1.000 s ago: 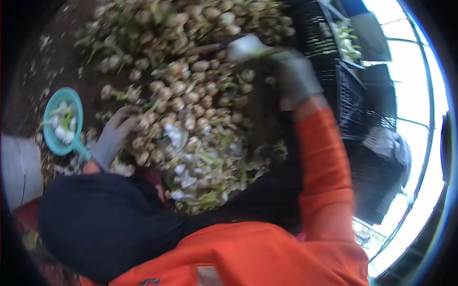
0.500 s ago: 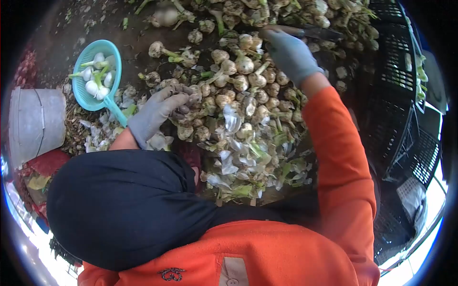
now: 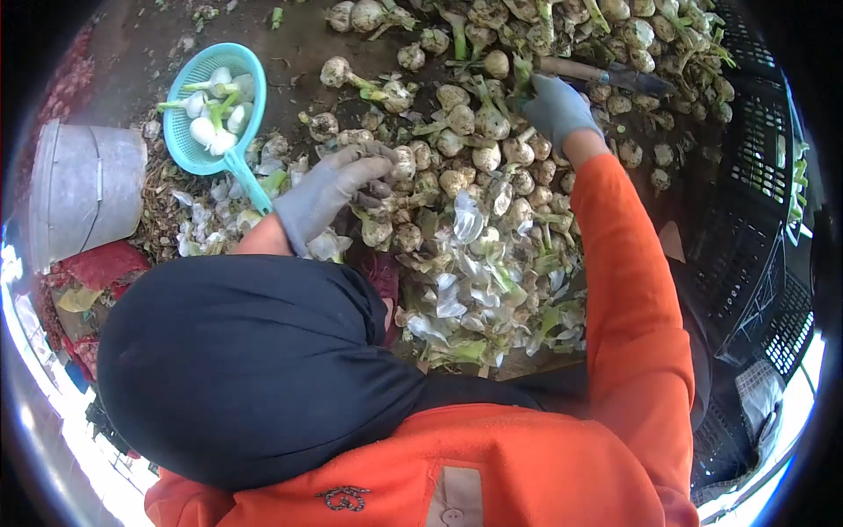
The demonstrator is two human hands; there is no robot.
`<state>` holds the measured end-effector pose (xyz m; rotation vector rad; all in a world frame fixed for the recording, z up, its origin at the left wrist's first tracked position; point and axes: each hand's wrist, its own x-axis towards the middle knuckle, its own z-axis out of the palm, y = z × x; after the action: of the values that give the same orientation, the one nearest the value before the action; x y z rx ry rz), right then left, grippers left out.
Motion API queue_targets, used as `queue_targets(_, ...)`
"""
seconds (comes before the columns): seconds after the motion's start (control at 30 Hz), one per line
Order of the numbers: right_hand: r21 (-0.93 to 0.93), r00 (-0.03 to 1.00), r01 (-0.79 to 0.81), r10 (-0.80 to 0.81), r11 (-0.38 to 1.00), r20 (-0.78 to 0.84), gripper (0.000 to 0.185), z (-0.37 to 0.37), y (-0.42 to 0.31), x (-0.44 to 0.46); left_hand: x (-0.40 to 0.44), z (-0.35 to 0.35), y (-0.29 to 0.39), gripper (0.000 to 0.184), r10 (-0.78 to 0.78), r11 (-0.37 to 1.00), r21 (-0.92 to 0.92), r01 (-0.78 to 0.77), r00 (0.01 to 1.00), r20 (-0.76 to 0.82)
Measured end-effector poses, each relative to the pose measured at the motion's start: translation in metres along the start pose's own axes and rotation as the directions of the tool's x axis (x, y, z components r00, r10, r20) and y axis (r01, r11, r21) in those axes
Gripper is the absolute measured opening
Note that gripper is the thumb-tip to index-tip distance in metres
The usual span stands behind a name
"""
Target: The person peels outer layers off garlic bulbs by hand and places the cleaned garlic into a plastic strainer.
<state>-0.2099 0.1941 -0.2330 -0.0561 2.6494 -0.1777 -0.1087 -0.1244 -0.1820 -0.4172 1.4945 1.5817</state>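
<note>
My left hand (image 3: 338,189), in a grey glove with dark, soiled fingertips, hovers over the left edge of a heap of garlic bulbs (image 3: 452,180). Its fingers are bent but apart, and I see nothing held between them. My right hand (image 3: 560,112), gloved too, reaches to the far side of the heap. Its fingers close around a garlic stem (image 3: 522,75); the fingertips are partly hidden. Just beyond that hand lies a knife (image 3: 575,70) with a wooden handle and a dark blade. Pale peeled skins (image 3: 450,299) cover the near side of the heap.
A turquoise strainer (image 3: 178,145) holding several white peeled garlic bulbs sits at the left, above scattered skins. Beside it stands a grey bucket (image 3: 97,189). Black plastic crates (image 3: 746,167) line the right side. More unpeeled garlic (image 3: 645,35) lies at the back.
The whole view has shifted, so the things appear farther right. My left hand has lifted and loosened its fingers. My right hand has drawn back slightly from the knife handle to a garlic stem.
</note>
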Motion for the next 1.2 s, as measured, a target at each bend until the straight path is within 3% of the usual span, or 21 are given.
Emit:
queue_targets(0.13,0.203,0.967,0.020,0.033,0.979,-0.254,0.041,0.004,0.006,-0.033,-0.001,0.000,0.000,0.040,0.048,0.999,-0.020,-0.047,0.997,0.061)
queue_targets(0.17,0.481,0.969,0.040,0.084,0.876,-0.233,0.039,0.010,0.005,-0.040,-0.001,0.003,0.001,0.043,0.042,0.999,-0.024,-0.040,0.996,0.084)
queue_targets(0.23,0.887,0.980,0.066,0.138,0.456,-0.144,0.034,0.018,0.001,-0.060,0.000,0.007,0.007,0.048,0.051,0.989,-0.141,-0.036,0.993,0.108)
queue_targets(0.3,0.999,0.994,-0.034,0.101,0.026,0.031,0.032,-0.001,-0.048,-0.102,-0.001,0.017,0.005,0.058,0.125,0.950,-0.299,-0.084,0.985,0.120)
queue_targets(0.33,1.000,0.992,-0.010,0.127,0.011,0.009,0.036,-0.006,-0.078,-0.122,-0.003,0.021,0.009,0.059,0.148,0.940,-0.326,-0.098,0.980,0.131)
queue_targets(0.4,0.998,0.998,0.030,-0.056,-0.055,-0.033,0.052,0.002,-0.111,-0.144,-0.004,0.024,0.022,0.059,0.198,0.917,-0.377,-0.130,0.969,0.148)
queue_targets(0.43,1.000,0.989,0.001,-0.151,0.010,0.001,0.060,-0.007,-0.114,-0.151,-0.006,0.019,0.022,0.074,0.200,0.973,-0.150,-0.177,0.968,0.151)
queue_targets(0.47,0.997,0.969,-0.030,-0.242,0.077,0.048,0.068,-0.024,-0.117,-0.159,-0.002,0.012,0.022,0.074,0.252,0.968,-0.039,-0.250,0.961,0.113)
queue_targets(0.57,0.960,0.960,0.021,-0.274,0.278,0.059,0.051,-0.040,-0.088,-0.161,-0.014,0.007,0.017,0.073,0.460,0.814,0.389,-0.432,0.887,0.022)
queue_targets(0.6,0.945,0.946,0.105,-0.323,0.310,0.001,0.052,-0.043,-0.081,-0.156,-0.015,0.010,0.019,0.071,0.439,0.836,0.362,-0.413,0.899,0.014)
queue_targets(0.67,0.825,0.928,0.230,-0.371,0.516,-0.027,0.045,-0.038,-0.081,-0.150,0.000,0.004,0.017,0.067,0.492,0.722,0.461,-0.516,0.851,0.182)
queue_targets(0.73,0.706,0.896,0.334,-0.443,0.624,-0.033,0.041,-0.030,-0.096,-0.141,-0.016,0.018,0.028,0.064,0.319,0.794,0.495,-0.353,0.935,0.153)
queue_targets(0.77,0.563,0.903,0.289,-0.416,0.774,0.108,0.033,-0.036,-0.106,-0.139,-0.022,0.025,0.037,0.062,0.234,0.816,0.511,-0.272,0.962,0.140)
queue_targets(0.8,0.350,0.894,0.411,-0.447,0.842,0.022,0.027,-0.034,-0.111,-0.138,-0.006,0.017,0.024,0.059,0.291,0.928,0.174,-0.330,0.932,0.217)
queue_targets(0.83,0.361,0.890,0.426,-0.456,0.830,-0.004,0.028,-0.031,-0.110,-0.136,-0.008,0.023,0.033,0.057,0.345,0.936,-0.183,-0.302,0.892,0.293)
queue_targets(0.87,0.370,0.886,0.440,-0.463,0.818,-0.030,0.029,-0.030,-0.108,-0.135,-0.023,0.028,0.033,0.055,0.351,0.885,0.274,-0.377,0.926,0.140)
queue_targets(0.93,0.458,0.874,0.440,-0.485,0.772,-0.022,0.033,-0.035,-0.106,-0.140,-0.021,0.031,0.024,0.054,0.394,0.900,0.182,-0.397,0.918,0.056)
queue_targets(1.0,0.446,0.861,0.441,-0.507,0.779,0.033,0.038,-0.038,-0.105,-0.144,-0.017,0.020,0.021,0.057,0.410,0.831,0.340,-0.441,0.897,0.163)
queue_targets(1.07,0.532,0.861,0.451,-0.507,0.717,-0.046,0.035,-0.037,-0.105,-0.149,-0.022,0.017,0.026,0.061,0.397,0.783,0.410,-0.467,0.884,0.249)
queue_targets(1.1,0.565,0.865,0.417,-0.502,0.712,-0.005,0.037,-0.043,-0.105,-0.151,-0.025,0.019,0.025,0.059,0.468,0.691,0.520,-0.502,0.859,0.208)
queue_targets(1.2,0.678,0.835,0.392,-0.550,0.622,0.023,0.042,-0.031,-0.095,-0.151,-0.031,0.018,0.023,0.056,0.378,0.893,0.126,-0.431,0.873,0.309)
